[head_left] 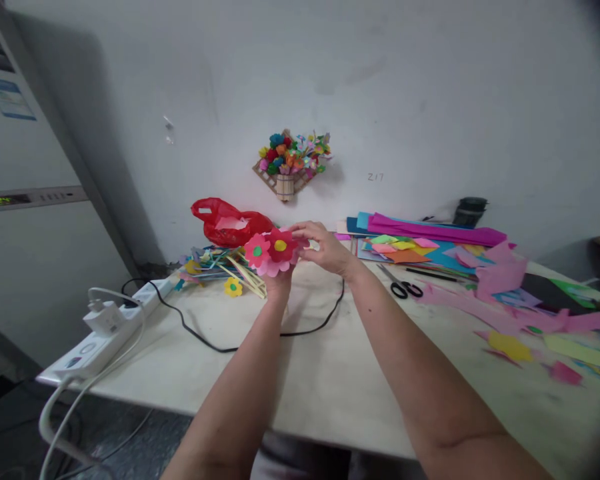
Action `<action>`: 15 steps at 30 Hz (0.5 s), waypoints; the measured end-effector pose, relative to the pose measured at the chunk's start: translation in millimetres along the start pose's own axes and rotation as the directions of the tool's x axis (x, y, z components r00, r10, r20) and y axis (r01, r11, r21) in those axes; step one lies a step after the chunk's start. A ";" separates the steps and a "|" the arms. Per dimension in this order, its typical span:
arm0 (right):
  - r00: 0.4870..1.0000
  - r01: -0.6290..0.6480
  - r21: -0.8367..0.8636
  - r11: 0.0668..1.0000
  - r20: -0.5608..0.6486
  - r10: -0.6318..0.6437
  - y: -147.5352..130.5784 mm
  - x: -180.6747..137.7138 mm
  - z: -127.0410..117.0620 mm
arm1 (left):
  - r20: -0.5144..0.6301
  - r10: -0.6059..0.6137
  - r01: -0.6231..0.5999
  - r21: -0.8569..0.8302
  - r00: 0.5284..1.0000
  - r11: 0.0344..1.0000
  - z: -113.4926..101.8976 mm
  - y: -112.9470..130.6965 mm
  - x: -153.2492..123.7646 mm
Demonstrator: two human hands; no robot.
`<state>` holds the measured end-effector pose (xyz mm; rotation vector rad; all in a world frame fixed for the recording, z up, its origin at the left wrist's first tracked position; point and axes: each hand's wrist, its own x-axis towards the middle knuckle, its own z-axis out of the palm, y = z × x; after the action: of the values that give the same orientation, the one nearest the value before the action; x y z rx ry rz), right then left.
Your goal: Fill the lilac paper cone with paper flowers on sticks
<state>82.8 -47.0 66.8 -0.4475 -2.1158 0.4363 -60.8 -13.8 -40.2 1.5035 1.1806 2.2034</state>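
Flat red and pink paper flowers with green and yellow round centres (273,252), gripped from below in closed left hand (279,280); right hand (323,245) pinching petal edge, above pale tabletop (330,373)

On the table (330,380), scissors (405,288) lie right of the hands, power strip (105,333) at left edge.
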 end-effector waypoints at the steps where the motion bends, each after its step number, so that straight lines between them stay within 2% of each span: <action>1: 1.000 0.012 -0.041 0.999 0.019 -0.011 0.2 0.3 1.2 | -0.023 0.036 -0.037 -0.017 0.999 0.999 0.2 2.4 -1.1; 3: 0.999 0.025 -0.104 0.994 0.050 -0.020 0.5 0.9 2.5 | -0.025 0.070 -0.071 -0.052 0.997 0.996 0.2 5.6 -3.3; 6: 0.997 0.026 -0.153 0.988 0.078 -0.014 -1.2 2.0 0.9 | 0.027 0.053 -0.052 -0.036 0.998 0.998 -0.3 7.6 -4.9; 10: 0.998 0.010 -0.209 0.978 0.057 0.002 -3.2 2.8 -3.6 | 0.097 0.033 -0.034 0.008 0.995 0.999 -1.3 9.5 -4.0; 15: 0.998 0.009 -0.273 0.962 0.062 0.009 -1.3 3.3 -6.8 | 0.219 -0.052 0.064 -0.047 0.974 0.997 -2.6 18.4 -2.3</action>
<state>86.6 -45.6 73.4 -0.5984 -2.2469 0.1582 -57.4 -28.4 -29.0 1.6182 1.0725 1.9581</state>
